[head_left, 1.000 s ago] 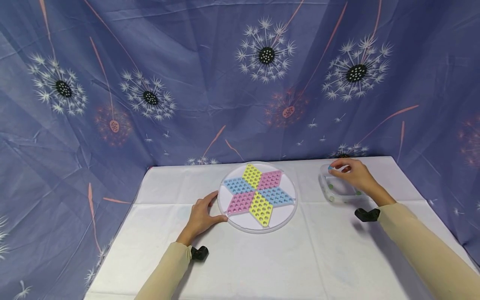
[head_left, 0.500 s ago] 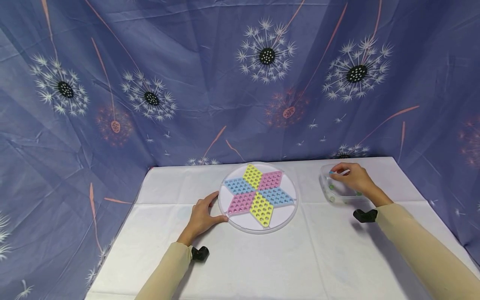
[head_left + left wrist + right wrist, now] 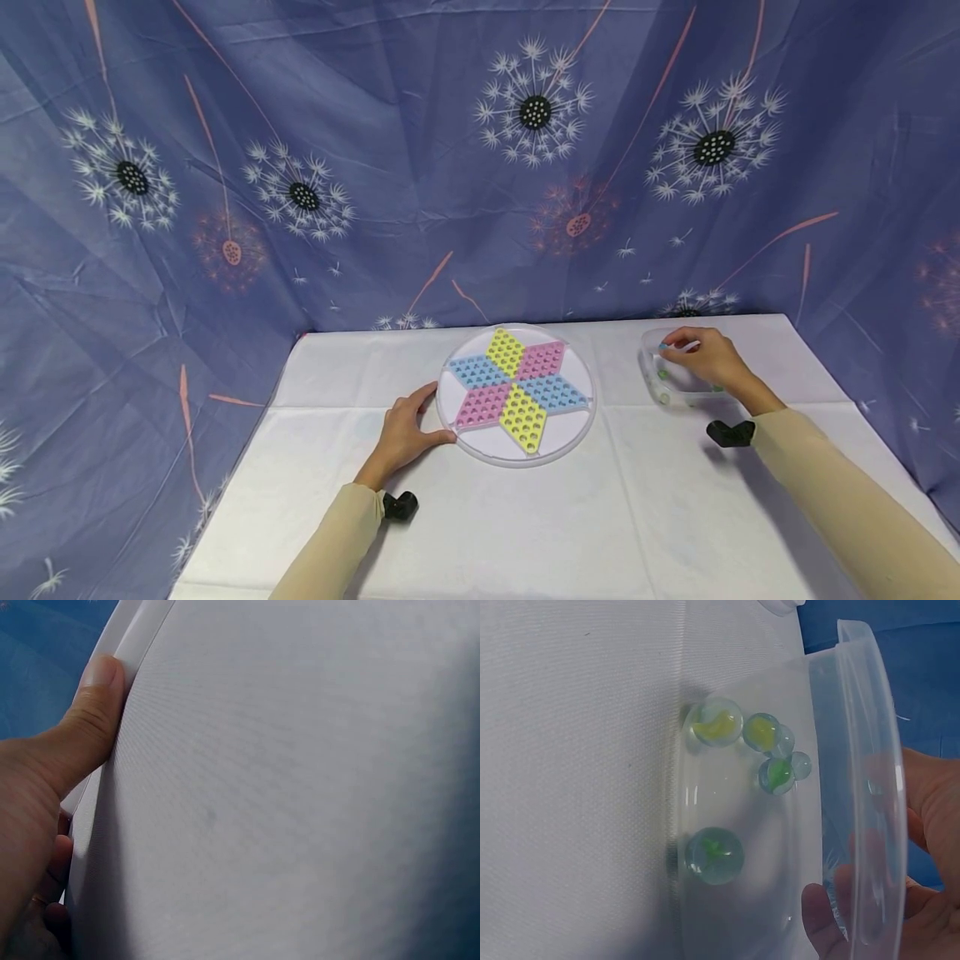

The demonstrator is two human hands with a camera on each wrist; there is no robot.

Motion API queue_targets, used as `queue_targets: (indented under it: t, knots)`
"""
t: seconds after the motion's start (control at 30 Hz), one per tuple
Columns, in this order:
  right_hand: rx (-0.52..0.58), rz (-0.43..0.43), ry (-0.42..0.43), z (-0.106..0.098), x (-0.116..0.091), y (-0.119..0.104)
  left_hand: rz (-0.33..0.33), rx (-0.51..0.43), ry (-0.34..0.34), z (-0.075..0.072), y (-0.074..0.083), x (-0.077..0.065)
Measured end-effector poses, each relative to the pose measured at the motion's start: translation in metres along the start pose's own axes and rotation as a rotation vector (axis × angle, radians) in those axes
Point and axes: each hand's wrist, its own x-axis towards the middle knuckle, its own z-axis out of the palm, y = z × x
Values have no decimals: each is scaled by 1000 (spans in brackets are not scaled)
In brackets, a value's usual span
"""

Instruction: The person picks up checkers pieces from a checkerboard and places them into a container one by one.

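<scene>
In the head view a round white Chinese checkers board bears a star of yellow, pink and blue holed sections. My left hand touches its left rim, thumb and fingers spread apart along the edge. The left wrist view has the thumb lying against the white rim. Over a clear plastic box on the right, my right hand pinches a small blue marble. Several glass marbles with green or yellow swirls lie in the box. The box wall partly covers the right fingers.
A white cloth covers the table. Behind and to both sides hangs a blue curtain with dandelion prints. The box stands near the table's back right, some distance from the board.
My right hand has dipped slightly lower into the box with the blue marble, then stayed almost still. The left hand and the board have kept their place.
</scene>
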Motion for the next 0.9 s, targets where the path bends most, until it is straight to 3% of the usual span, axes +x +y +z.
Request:
queue_targets:
  t: [0.9]
  knots:
    - [19,-65,112,8,3,-3,14,14,8,0,1,0]
